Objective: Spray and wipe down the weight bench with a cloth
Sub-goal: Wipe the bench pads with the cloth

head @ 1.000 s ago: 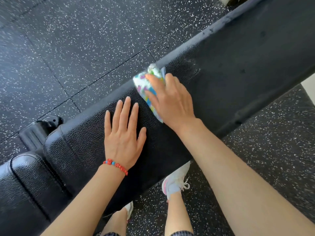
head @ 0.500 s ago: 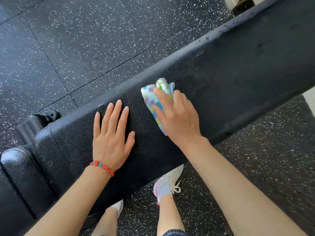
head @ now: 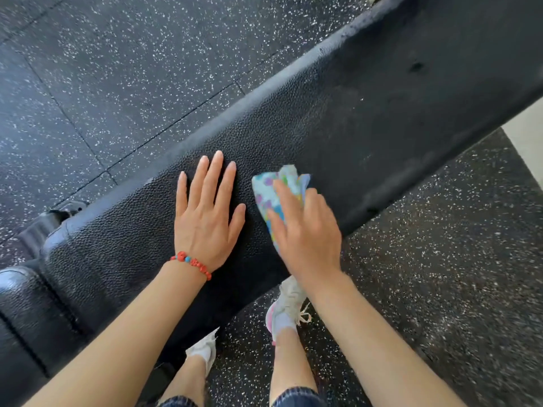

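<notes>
Cloth (head: 271, 195): soft, light, bunches easily; right hand (head: 305, 230) gripping it, pressed on weight bench (head: 367, 113). Pad pebbled, firm, likely grippy. Left hand (head: 205, 218) open, flat, bracing.

Cloth (head: 273, 195) now nearer left hand (head: 205, 218)

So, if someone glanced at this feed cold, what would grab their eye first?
Probably the multicoloured cloth, bright against the black weight bench, pressed down by the right hand near the pad's near edge. Next, the left hand lying flat beside it, with a red beaded bracelet at the wrist.
</notes>
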